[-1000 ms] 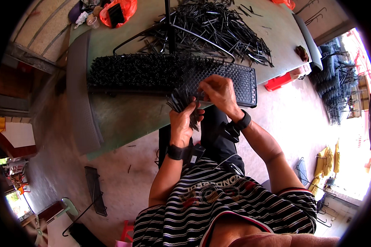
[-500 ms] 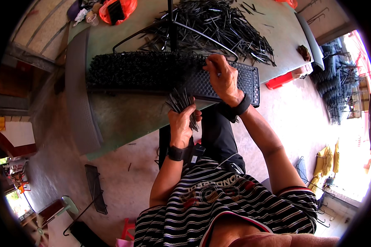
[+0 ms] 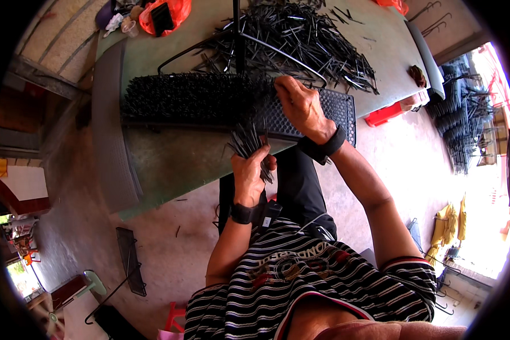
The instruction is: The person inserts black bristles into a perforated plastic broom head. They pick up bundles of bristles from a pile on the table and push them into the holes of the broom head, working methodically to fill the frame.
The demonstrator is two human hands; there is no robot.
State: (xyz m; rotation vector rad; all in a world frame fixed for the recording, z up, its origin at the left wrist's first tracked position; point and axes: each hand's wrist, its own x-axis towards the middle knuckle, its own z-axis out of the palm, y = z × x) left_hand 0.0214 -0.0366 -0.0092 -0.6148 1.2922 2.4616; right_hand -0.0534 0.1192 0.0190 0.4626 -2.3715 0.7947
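Note:
A long black perforated panel [image 3: 339,113] lies along the near edge of the green table [image 3: 170,164]. Upright black bristle-like strips [image 3: 181,99] crowd its left and middle part, while round holes show at its right end. Just in front of the panel, my left hand [image 3: 249,178] is closed round a bundle of thin black strips [image 3: 245,141], their ends fanning upward. My right hand [image 3: 307,110] is over the panel, at the border between strips and bare holes. Its fingers are pinched together; what they hold is hidden.
Behind the panel spreads a large pile of loose black strips [image 3: 306,42]. A black metal wire frame [image 3: 283,54] rises between them. An orange-red plastic bag [image 3: 178,17] lies at the far left. Black racks [image 3: 459,113] are stacked on the right, and another panel [image 3: 131,260] is on the floor.
My right hand has shifted slightly left along the panel, its fingers drawn closer to the strips. My left hand stays nearly in place with its bundle.

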